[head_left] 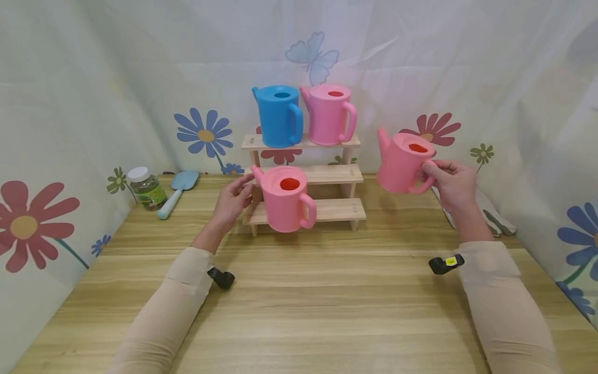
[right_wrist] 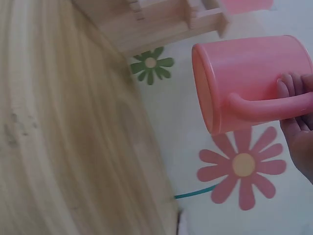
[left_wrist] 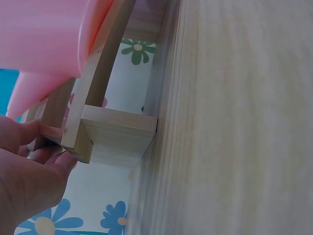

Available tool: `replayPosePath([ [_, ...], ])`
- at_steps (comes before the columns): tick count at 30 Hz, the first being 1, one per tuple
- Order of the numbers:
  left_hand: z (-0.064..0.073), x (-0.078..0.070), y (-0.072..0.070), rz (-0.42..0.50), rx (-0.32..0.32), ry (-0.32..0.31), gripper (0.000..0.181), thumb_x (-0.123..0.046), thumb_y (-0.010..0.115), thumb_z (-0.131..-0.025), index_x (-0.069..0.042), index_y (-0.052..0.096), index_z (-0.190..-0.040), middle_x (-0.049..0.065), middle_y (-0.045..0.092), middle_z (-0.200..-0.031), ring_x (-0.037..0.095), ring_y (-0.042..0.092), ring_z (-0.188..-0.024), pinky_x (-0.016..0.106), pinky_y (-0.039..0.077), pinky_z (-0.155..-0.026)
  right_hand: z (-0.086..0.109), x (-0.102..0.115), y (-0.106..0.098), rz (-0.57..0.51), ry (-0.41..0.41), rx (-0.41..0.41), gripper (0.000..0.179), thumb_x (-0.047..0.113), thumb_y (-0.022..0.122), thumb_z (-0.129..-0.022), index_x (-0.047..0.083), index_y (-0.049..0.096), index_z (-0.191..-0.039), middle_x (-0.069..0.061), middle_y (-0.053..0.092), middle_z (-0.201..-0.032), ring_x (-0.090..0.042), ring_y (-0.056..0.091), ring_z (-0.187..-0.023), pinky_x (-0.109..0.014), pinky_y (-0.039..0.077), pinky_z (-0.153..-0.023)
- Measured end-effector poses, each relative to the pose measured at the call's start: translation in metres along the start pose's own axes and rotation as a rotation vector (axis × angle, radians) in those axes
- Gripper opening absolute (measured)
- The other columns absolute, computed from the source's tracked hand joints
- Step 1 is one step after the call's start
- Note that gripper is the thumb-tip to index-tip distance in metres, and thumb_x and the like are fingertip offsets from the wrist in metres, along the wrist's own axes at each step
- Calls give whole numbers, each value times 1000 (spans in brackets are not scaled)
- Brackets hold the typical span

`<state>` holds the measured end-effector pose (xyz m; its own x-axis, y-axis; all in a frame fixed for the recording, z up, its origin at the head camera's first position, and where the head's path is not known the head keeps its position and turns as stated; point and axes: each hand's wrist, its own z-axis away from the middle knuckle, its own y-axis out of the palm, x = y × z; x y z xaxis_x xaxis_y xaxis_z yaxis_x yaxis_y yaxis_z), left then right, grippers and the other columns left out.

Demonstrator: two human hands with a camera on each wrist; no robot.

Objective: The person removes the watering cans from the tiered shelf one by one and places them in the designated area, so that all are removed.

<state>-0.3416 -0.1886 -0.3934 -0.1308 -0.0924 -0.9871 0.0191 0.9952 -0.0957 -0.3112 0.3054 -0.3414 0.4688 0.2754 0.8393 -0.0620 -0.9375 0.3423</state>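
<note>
My right hand [head_left: 455,184] grips the handle of a pink watering can [head_left: 397,163], held tilted in the air right of the wooden tiered stand [head_left: 334,210]. The right wrist view shows the can's base and the fingers [right_wrist: 291,85] wrapped round its handle. At the stand's left side, my left hand [head_left: 231,202] pinches the end of a shelf between thumb and fingers [left_wrist: 61,164]. Beside it, another pink watering can [head_left: 282,205] stands on the lowest shelf, spout to the left. A blue watering can [head_left: 275,122] and a lighter pink one [head_left: 327,119] sit on the top shelf.
On the table [head_left: 327,301], a white-lidded jar [head_left: 148,189] and a blue hand trowel [head_left: 179,189] lie at the back left. A pair of gloves [head_left: 492,218] lies partly behind my right hand. A flowered curtain [head_left: 397,41] hangs behind.
</note>
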Motion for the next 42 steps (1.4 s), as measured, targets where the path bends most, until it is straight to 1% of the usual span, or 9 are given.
replayPosePath([
  [5,0,0,1,-2,-3,5,42,-16,51,-106,-9,50,-148,19,56,-131,26,54,-123,38,48,-103,3,-19,5,140,80,-11,9,0,77,-86,-7,73,-92,-9,73,-75,-18,73,-67,-29,60,-69],
  [7,0,0,1,0,-4,5,42,-16,52,-106,-9,50,-147,19,56,-130,27,54,-123,39,47,-103,4,-26,8,195,99,-2,12,1,76,-87,-8,72,-94,-7,73,-74,-16,73,-67,-27,60,-69],
  [13,0,0,0,-2,1,-3,43,-17,52,-106,-9,49,-148,21,55,-133,31,53,-127,42,46,-105,7,-44,14,319,162,22,33,5,76,-89,-19,65,-109,-1,73,-76,-11,71,-70,-23,58,-70],
  [18,1,-1,0,4,4,1,43,-16,51,-106,-7,49,-148,22,55,-129,31,54,-124,42,46,-105,8,-54,17,480,230,17,43,21,75,-91,-11,65,-118,3,72,-85,-9,70,-80,-20,57,-77],
  [24,2,-2,0,-4,3,3,43,-16,52,-106,-7,49,-148,19,56,-120,25,57,-117,39,48,-102,9,-56,21,545,241,36,44,28,74,-92,-6,66,-120,-4,72,-97,-11,70,-88,-25,56,-85],
  [29,2,-3,0,2,1,3,43,-15,53,-105,-8,50,-147,17,57,-118,24,57,-116,37,49,-102,7,-54,27,638,267,78,48,31,74,-92,-6,66,-123,-14,68,-109,-15,67,-95,-34,53,-95],
  [34,2,-2,0,-6,2,-3,43,-15,52,-106,-7,49,-148,18,57,-118,25,57,-116,38,49,-102,3,-54,30,715,304,61,50,34,73,-93,-3,66,-125,-16,67,-114,-20,64,-101,-39,50,-100],
  [37,1,-2,-1,-8,3,1,43,-15,52,-106,-7,49,-148,19,57,-120,25,57,-117,38,48,-103,0,-59,31,730,312,38,50,35,73,-92,-2,67,-125,-14,67,-111,-21,63,-99,-36,53,-97],
  [42,-1,0,-1,-5,3,10,44,-17,53,-105,-8,49,-148,17,57,-121,24,57,-117,39,48,-103,-4,-70,36,718,276,-8,46,29,76,-91,-4,69,-121,-13,70,-106,-15,64,-89,-28,57,-83],
])
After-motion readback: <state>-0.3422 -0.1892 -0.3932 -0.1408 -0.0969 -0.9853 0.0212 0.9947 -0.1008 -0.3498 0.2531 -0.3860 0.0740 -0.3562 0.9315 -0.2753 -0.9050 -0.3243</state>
